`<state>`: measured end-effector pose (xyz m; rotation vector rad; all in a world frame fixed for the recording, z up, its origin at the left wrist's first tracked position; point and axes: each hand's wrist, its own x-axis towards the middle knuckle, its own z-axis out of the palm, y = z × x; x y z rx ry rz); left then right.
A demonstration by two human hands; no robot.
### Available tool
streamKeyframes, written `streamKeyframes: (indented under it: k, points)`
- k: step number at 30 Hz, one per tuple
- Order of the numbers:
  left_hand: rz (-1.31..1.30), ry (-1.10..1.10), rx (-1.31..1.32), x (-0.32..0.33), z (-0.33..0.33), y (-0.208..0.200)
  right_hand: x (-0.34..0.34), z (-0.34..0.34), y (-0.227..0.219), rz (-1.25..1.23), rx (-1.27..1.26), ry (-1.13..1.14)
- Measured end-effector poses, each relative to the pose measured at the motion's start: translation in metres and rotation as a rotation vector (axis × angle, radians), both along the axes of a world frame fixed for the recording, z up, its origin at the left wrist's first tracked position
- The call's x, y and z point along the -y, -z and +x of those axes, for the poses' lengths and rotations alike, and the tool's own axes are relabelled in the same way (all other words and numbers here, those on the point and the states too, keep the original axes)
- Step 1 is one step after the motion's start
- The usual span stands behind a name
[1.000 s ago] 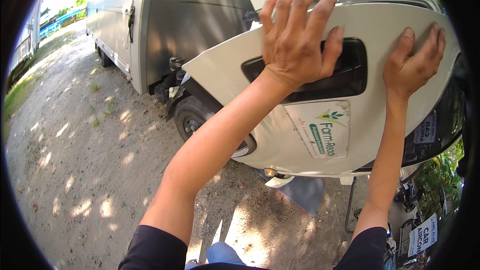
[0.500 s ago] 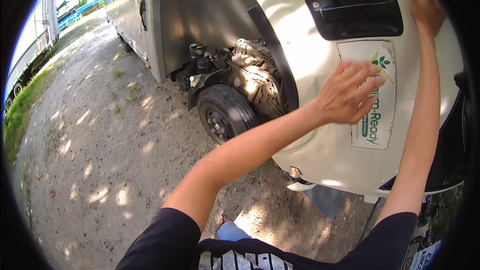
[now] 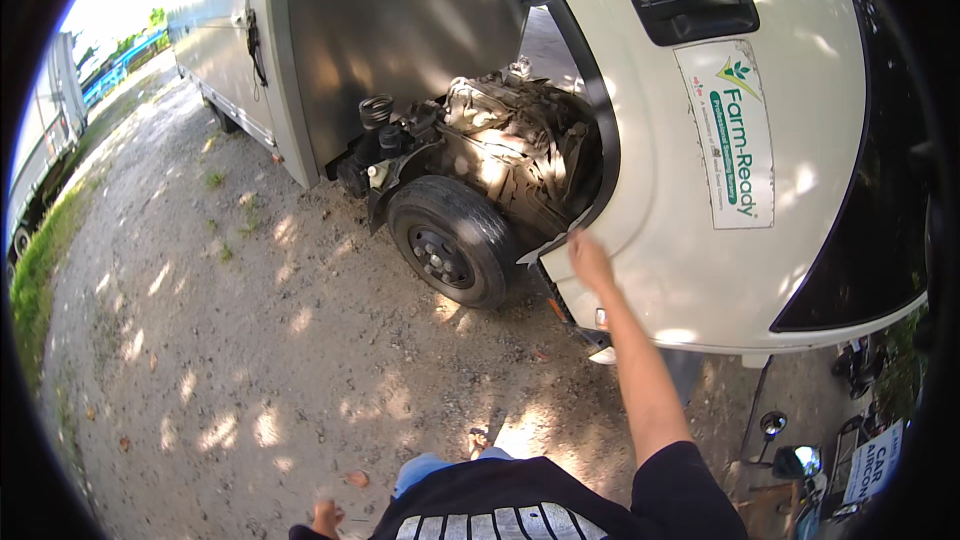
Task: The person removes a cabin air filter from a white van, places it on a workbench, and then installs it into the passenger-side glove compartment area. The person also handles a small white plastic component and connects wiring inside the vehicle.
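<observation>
Cab: the cream truck cab [image 3: 680, 285] filled the right of the view, tipped forward, its dark-lined curved edge facing the engine.
Right hand: the right hand [image 3: 592, 260] was at that curved edge, fingers bent; I could not tell whether they gripped it or only touched it.
Left hand: the left hand [image 3: 326, 520] hung low over the ground [image 3: 200, 340], well apart from the cab; its grip could not be made out.
Engine bay: a dusty engine [image 3: 520, 140] sat uncovered between the cab and the cargo box [image 3: 400, 30], a coiled part [image 3: 376, 111] to its left.
Cargo box: grey front wall showing, contents hidden.
Cab door: black handle [image 3: 693, 5], white sticker [image 3: 730, 135], dark window [image 3: 850, 210].
In the way: the front wheel [image 3: 448, 250] stood left of the right hand; the right forearm crossed the cab's lower rim.
Around: another truck [image 3: 45, 130] at far left, a white sign [image 3: 873, 465] at lower right.
</observation>
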<state>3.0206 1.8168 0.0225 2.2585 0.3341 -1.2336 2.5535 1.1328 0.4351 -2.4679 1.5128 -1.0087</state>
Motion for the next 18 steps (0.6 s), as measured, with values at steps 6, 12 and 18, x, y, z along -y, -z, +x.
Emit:
streamKeyframes:
  k: [6, 12, 18]
  points:
    - [0.036, 0.036, -0.025, -0.066, 0.079, -0.063, -0.446, -0.124, 0.347, 2.106, -0.531, 0.251]
    - [-0.050, 0.395, -0.011, -0.034, 0.146, -0.019, -0.525, -0.077, 0.337, 1.612, 0.530, 0.830]
    - [-0.426, 0.715, 0.175, 0.242, 0.144, -0.059, -0.466, 0.015, 0.254, 1.175, 0.636, 0.639]
